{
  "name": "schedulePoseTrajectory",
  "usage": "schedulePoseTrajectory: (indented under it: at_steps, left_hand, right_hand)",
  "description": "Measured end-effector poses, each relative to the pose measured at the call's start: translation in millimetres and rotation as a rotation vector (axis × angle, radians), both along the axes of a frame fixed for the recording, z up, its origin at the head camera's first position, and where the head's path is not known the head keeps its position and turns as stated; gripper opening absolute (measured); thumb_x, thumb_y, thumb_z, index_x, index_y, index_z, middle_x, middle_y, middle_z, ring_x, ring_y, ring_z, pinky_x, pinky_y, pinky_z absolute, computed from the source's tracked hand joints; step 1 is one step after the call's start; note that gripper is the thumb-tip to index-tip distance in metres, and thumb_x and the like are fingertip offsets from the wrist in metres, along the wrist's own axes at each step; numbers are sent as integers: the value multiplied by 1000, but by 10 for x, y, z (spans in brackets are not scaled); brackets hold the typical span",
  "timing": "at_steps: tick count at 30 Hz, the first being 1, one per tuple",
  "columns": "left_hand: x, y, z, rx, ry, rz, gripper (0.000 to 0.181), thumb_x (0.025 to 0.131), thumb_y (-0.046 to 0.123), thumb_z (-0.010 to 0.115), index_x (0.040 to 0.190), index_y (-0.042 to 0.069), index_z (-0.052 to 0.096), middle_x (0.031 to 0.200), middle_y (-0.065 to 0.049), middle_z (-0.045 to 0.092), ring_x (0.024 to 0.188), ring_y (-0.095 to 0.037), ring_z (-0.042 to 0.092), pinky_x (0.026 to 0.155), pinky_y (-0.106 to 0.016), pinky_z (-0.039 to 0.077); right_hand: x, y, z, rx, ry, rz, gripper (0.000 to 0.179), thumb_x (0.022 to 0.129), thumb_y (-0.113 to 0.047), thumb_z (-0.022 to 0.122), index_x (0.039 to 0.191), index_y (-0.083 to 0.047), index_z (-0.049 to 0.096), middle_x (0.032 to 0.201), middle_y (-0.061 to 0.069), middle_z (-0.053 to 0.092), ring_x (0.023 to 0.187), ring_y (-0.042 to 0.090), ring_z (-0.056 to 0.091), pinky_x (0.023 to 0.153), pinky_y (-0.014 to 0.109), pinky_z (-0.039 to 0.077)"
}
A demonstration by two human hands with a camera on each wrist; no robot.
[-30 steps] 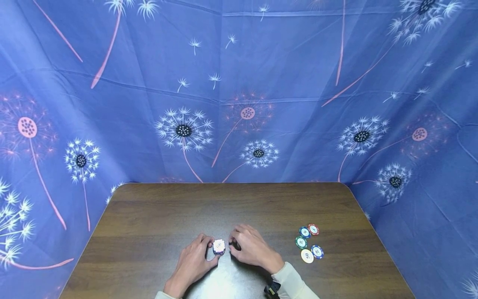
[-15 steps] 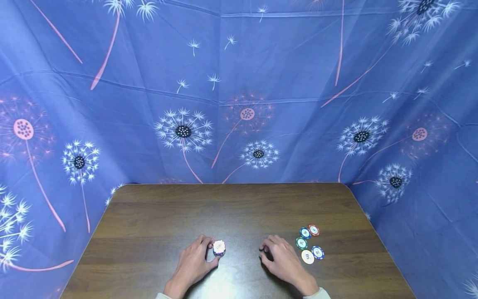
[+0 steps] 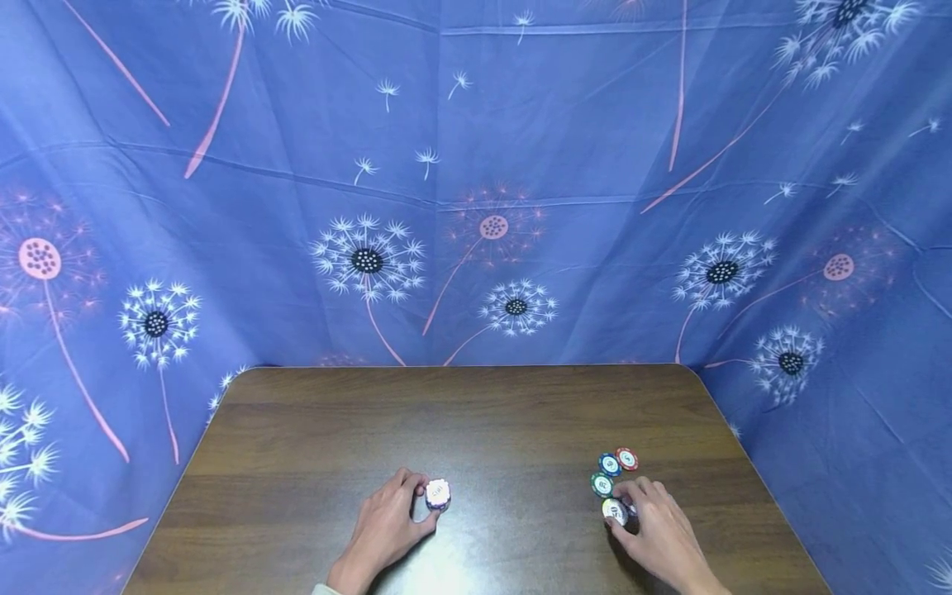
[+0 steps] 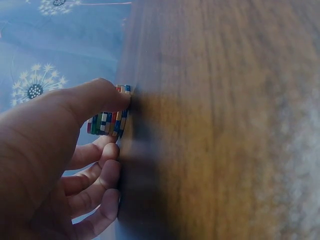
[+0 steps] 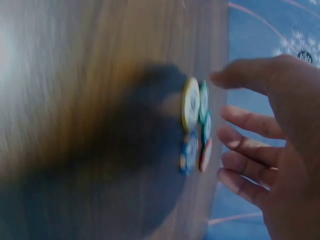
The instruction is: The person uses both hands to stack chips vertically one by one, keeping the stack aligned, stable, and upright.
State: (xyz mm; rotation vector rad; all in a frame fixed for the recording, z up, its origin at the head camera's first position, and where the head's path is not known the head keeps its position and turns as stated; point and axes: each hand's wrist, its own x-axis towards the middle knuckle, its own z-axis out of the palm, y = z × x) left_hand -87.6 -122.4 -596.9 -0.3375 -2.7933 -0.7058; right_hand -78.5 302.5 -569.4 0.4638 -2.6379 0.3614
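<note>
My left hand point(image 3: 385, 522) grips a stack of poker chips point(image 3: 438, 492) on the table between thumb and forefinger. White shows on top of the stack; in the left wrist view its coloured edges point(image 4: 106, 124) show past my thumb. My right hand point(image 3: 662, 529) hovers over the loose chips at the right, fingers spread and bent, holding nothing. Nearest to it is a pale yellow-rimmed chip point(image 3: 614, 511), with a blue chip point(image 5: 188, 152) beside it, mostly hidden by my hand in the head view. A green chip point(image 3: 602, 485) lies just beyond.
Farther back are another blue chip point(image 3: 610, 464) and a red chip point(image 3: 627, 459), close together. The brown wooden table point(image 3: 476, 413) ends at a blue dandelion-print cloth point(image 3: 565, 149), which hangs behind it and at both sides.
My right hand has moved away from the stack, rightward across the table, to the loose chips. My left hand has stayed at the stack.
</note>
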Motion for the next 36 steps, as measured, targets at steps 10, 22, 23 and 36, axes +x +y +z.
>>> schedulePoseTrajectory:
  at_steps: [10,22,23,36]
  left_hand:
    - [-3,10,-17,10,14,-3,40,73,37,93,104,20,73,95,12,59,77,-9,62,64,-35,51]
    - [-11,4,-15,3,33,-3,40,73,38,93,102,20,73,92,11,58,75,-10,61,61,-34,50]
    - [-12,4,-14,2,31,-3,40,73,38,93,102,20,73,92,11,58,75,-10,61,61,-34,50]
    - [-20,1,-11,-2,47,-3,39,72,38,92,101,21,73,91,10,57,75,-12,62,61,-35,50]
  right_hand:
    - [-32,177,32,75,-71,15,50,56,-26,100,97,-17,72,88,-8,51,83,15,50,72,39,45]
    - [-62,169,-40,76,-71,29,45,58,-23,99,90,-17,69,85,-9,47,81,13,48,70,37,42]
    - [-65,171,-46,77,-62,32,45,58,-23,99,90,-17,69,85,-10,46,81,13,47,69,36,42]
    - [-108,164,-98,96,27,34,43,53,-29,95,83,-20,66,82,-12,46,79,13,48,70,39,46]
